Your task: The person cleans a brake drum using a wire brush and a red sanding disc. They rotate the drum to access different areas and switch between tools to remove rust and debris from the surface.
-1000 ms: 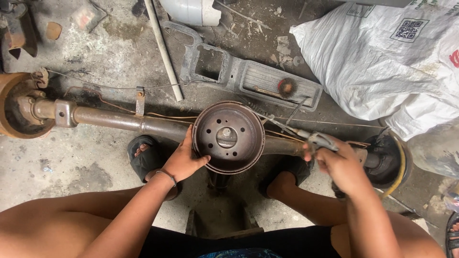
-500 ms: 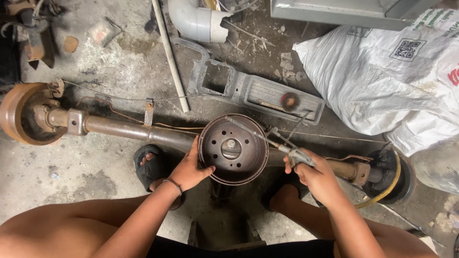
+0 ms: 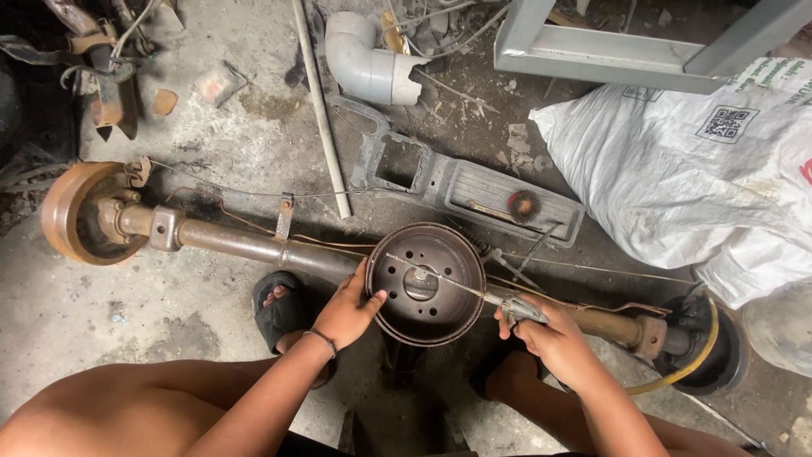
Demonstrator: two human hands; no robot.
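— What is the person's left hand (image 3: 348, 311) doing?

— It rests on the left rim of a round, rusty brake drum (image 3: 425, 283), fingers wrapped over the edge and the thumb lying on the drum's open face. So the fingers are grasping the drum. A thin band circles that wrist.

— And where does the drum sit?

— Upright on the concrete floor (image 3: 169, 313), just in front of the person's knees, its hollow side facing up toward the camera. It leans against a long, rusty axle tube (image 3: 254, 245) that runs across the floor from a brown hub (image 3: 80, 211) on the left to a dark wheel end with a yellow ring (image 3: 706, 343) on the right.

— The right hand (image 3: 550, 338)?

— It is clenched around a small metal spray gun (image 3: 518, 309). A thin straight nozzle (image 3: 440, 279) runs from it up and to the left, across the drum's face, its tip near the holes beside the centre.

— What lies around them?

— Behind the axle there is a grey, flat metal housing (image 3: 474, 190) with a square opening, a thin pipe (image 3: 321, 110) lying across the floor, and a grey plastic pipe elbow (image 3: 368, 63). A large white sack (image 3: 694, 178) fills the right side, under a grey metal frame (image 3: 626, 55). The person's left foot in a dark sandal (image 3: 279, 309) is just left of the drum.
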